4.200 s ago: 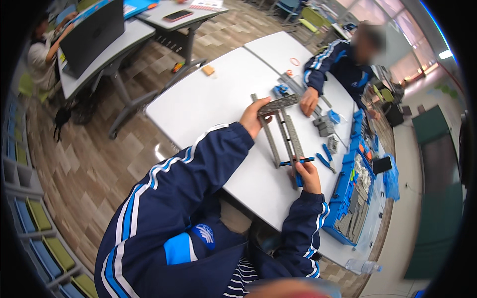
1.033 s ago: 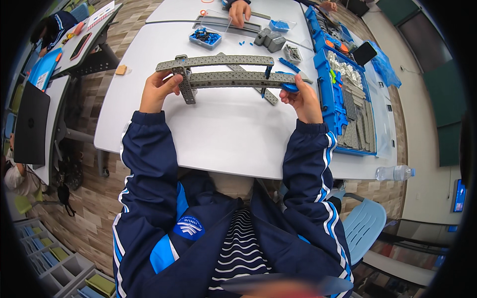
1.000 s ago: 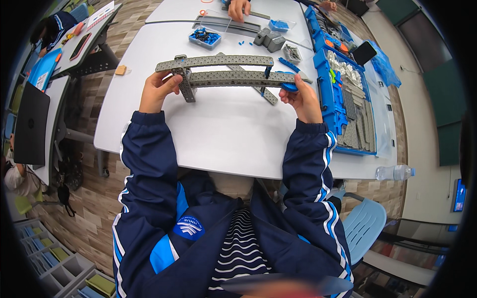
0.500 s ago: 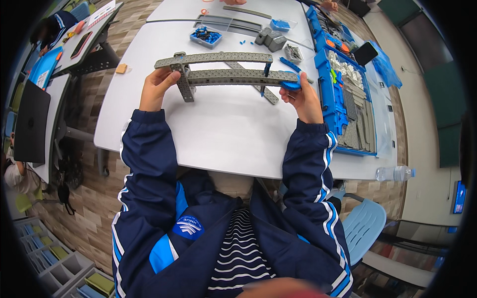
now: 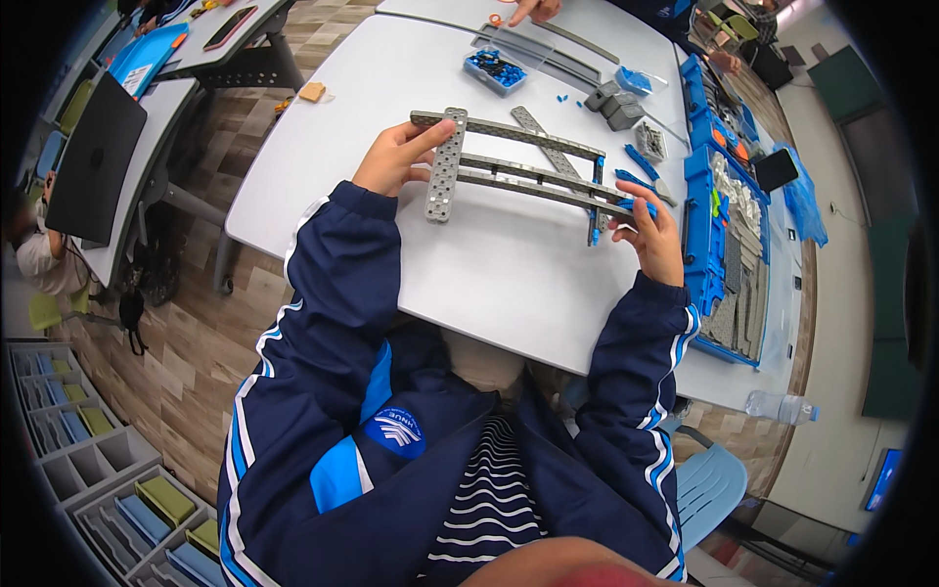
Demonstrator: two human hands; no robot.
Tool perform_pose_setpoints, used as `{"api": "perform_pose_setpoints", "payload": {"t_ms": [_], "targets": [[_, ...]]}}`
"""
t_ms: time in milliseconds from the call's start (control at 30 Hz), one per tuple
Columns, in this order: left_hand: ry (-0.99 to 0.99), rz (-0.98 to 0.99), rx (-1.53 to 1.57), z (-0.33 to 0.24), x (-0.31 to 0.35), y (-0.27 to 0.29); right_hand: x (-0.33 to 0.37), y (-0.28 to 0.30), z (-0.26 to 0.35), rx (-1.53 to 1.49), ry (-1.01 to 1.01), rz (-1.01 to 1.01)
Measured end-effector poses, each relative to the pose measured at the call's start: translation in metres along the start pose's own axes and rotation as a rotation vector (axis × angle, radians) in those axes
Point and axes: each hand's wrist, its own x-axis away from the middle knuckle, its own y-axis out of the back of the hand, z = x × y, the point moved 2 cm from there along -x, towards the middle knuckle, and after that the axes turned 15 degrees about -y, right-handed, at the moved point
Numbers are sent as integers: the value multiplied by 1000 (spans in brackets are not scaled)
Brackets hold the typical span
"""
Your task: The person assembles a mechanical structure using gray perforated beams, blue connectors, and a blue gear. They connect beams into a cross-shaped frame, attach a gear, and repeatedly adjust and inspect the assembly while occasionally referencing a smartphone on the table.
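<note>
Above the white table, both my hands hold a frame of grey perforated beams (image 5: 533,183). My left hand (image 5: 395,161) grips its left end, where a wide grey perforated plate (image 5: 443,188) crosses the long beams. At the other end, my right hand (image 5: 653,240) has its fingers closed around the beam tip by a blue gear (image 5: 638,207), seen nearly edge-on and partly covered by the fingers. Thin dark uprights with blue pins join the beams near this end. A loose-looking grey perforated beam (image 5: 548,145) shows behind the frame; whether it is attached is unclear.
On the white table (image 5: 323,196) are a clear box of blue and black pins (image 5: 496,70), grey blocks (image 5: 614,104) and blue parts (image 5: 641,164). A blue parts case (image 5: 699,235) stands at right, a water bottle (image 5: 781,407) near the edge. Another person's hand (image 5: 537,10) is at the far side.
The frame has tilted in my hands: the left plate now shows its broad face and the gear its edge. The whole view has shifted, with the table lying further right.
</note>
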Motion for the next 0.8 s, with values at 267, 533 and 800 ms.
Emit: {"api": "perform_pose_setpoints", "payload": {"t_ms": [267, 533, 800], "targets": [[-152, 50, 326, -5, -2, 6, -6, 2, -11, -41, -137, 72], [-270, -84, 148, -10, 1, 1, -8, -2, -14, 21, -213, 140], [-335, 67, 169, -22, 3, 5, -4, -12, -19, -17, -332, 549]]}}
